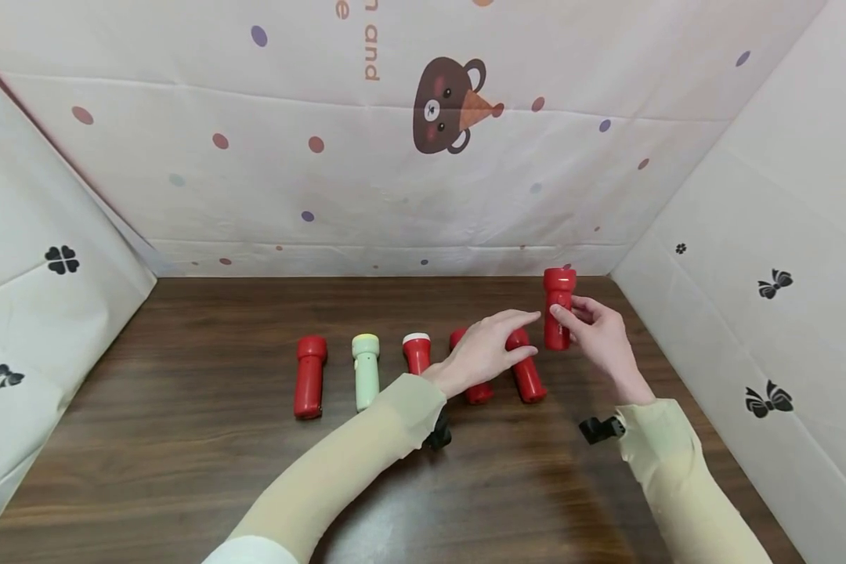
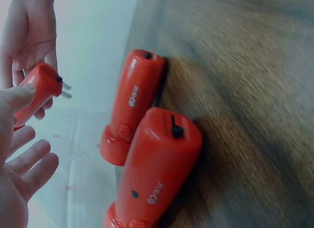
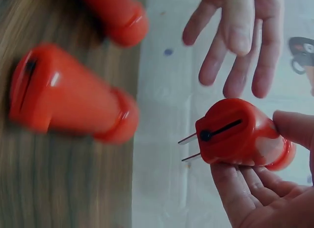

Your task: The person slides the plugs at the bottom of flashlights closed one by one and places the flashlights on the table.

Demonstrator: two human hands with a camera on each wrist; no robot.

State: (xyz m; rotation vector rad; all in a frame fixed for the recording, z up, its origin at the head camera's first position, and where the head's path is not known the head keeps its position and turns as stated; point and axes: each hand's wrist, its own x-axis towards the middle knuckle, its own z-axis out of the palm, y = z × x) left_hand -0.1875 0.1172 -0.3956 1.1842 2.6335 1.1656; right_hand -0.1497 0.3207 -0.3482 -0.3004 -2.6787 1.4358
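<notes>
A red flashlight (image 1: pixel 558 309) is gripped upright by my right hand (image 1: pixel 601 335), thumb on one side and fingers on the other, above the table's far right. Two metal plug prongs stick out of its tail beside a black slider in the right wrist view. My left hand (image 1: pixel 492 348) reaches across with fingers straight, its fingertips a little left of that flashlight and holding nothing. Beneath it lie a red flashlight (image 1: pixel 529 377) and another red flashlight (image 1: pixel 479 393), partly covered by the hand. A white-rimmed red flashlight (image 1: pixel 416 352) is half hidden behind the left wrist.
Farther left on the brown wooden table (image 1: pixel 148 439) lie a pale green flashlight (image 1: pixel 366 372) and a red flashlight (image 1: pixel 310 377). Printed white cloth (image 1: pixel 366 180) walls the back and both sides. A black wrist camera mount (image 1: pixel 601 429) hangs below the right sleeve.
</notes>
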